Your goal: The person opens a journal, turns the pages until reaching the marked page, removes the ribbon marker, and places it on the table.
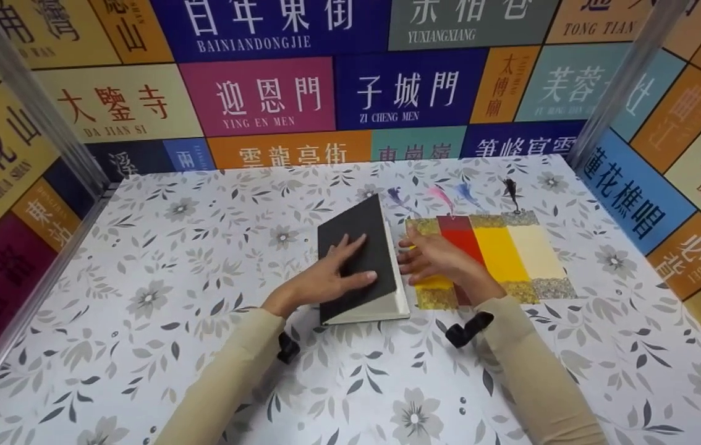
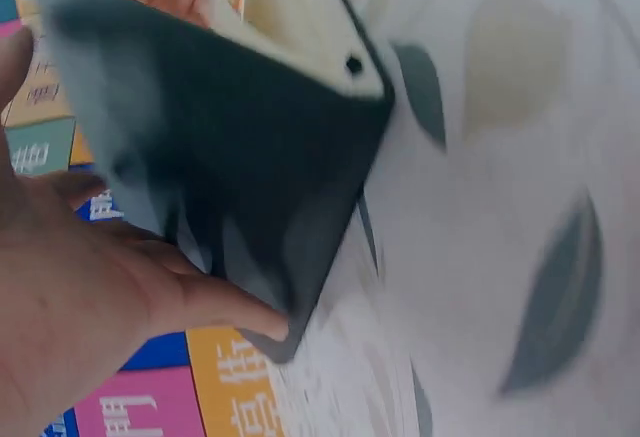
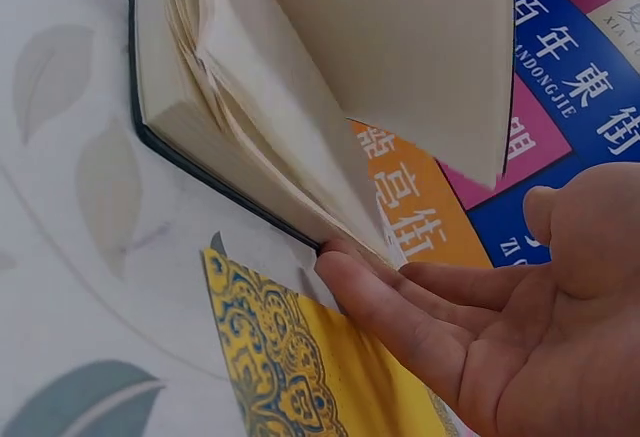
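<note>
A black hardcover notebook [image 1: 356, 262] lies on the table with its front cover partly raised. My left hand [image 1: 319, 278] rests on that cover, its fingers and thumb spread over the black surface [image 2: 250, 157]. At the notebook's page edge is my right hand [image 1: 440, 256], fingers extended and fingertips right at the cream pages [image 3: 270, 172]. Just under the right hand lies a yellow bookmark [image 1: 431, 300] with a patterned gold end; its ornate pattern [image 3: 285, 367] shows in the right wrist view.
Right of the notebook lie a red bookmark [image 1: 458, 238], another yellow bookmark [image 1: 502, 253] and a cream bookmark [image 1: 536, 250], side by side with tassels [image 1: 440, 196] at their far ends. The tablecloth [image 1: 214, 259] is floral. Panels with Chinese characters [image 1: 258, 96] stand behind the table.
</note>
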The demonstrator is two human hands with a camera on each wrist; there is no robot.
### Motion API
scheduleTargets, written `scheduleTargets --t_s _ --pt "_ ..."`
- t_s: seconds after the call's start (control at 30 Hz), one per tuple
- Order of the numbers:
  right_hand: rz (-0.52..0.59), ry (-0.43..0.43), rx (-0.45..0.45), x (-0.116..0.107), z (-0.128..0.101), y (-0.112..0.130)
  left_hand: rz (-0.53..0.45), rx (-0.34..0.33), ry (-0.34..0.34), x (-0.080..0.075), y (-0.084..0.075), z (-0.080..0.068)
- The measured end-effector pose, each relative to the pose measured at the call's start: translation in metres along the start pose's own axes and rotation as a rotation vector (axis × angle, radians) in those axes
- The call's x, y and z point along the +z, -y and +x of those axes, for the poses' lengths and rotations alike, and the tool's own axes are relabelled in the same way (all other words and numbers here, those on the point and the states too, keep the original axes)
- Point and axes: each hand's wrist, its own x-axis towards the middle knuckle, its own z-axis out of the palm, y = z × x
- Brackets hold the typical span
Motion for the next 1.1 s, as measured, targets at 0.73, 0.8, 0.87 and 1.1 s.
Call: scheduleTargets --t_s 0.73,0.8,0.87,1.1 --pt "-0.057 -0.152 0.030 0.020 0.007 -0.005 0.376 -0.070 0.154 0.023 -0.008 0.011" --pt "-0.060 -0.157 0.036 0.022 0.006 -0.005 0.399 -0.084 0.173 0.022 -0.008 0.011" --pt "-0.057 -0.168 0.041 0.024 0.006 -0.004 0.425 -0.092 0.183 0.022 -0.008 0.011" --pt "-0.019 -0.199 0.035 0.028 0.004 -0.002 0.452 -0.085 0.170 0.020 -0.009 0.009"
